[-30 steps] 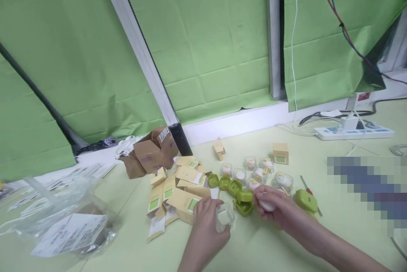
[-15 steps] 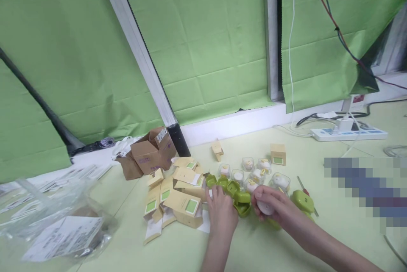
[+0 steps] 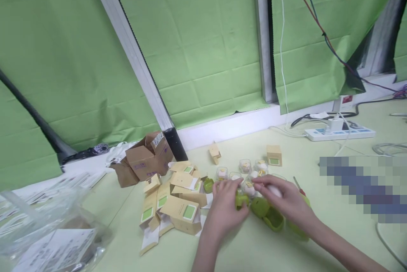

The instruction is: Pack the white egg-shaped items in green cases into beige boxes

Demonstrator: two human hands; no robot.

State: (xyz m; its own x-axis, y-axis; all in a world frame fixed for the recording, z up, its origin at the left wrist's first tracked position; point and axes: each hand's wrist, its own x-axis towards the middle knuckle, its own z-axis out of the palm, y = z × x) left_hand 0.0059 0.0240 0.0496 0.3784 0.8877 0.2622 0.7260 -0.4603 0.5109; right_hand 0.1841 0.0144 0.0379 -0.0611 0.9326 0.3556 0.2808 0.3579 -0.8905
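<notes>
My left hand (image 3: 224,206) reaches over the small green cases, its fingers spread around a green case (image 3: 241,200). My right hand (image 3: 282,200) is closed around a round white item (image 3: 274,191), partly hidden by the fingers. Its fingertips are near several clear cups (image 3: 249,187) holding white and yellow pieces. An open green case (image 3: 269,215) lies between the hands, and another small green case (image 3: 208,185) sits left of them. More green cases are partly covered by my right forearm.
Yellow cardboard boxes (image 3: 181,212) are heaped at the left beside a torn brown carton (image 3: 149,157). A plastic bag (image 3: 63,238) lies farther left. A small box (image 3: 274,155), a red-handled tool (image 3: 299,185) and a power strip (image 3: 340,133) are at the right.
My left hand has moved right and onto the green cases. My right hand has shifted right and up with the white item. The view has turned slightly, and the open green case now shows more.
</notes>
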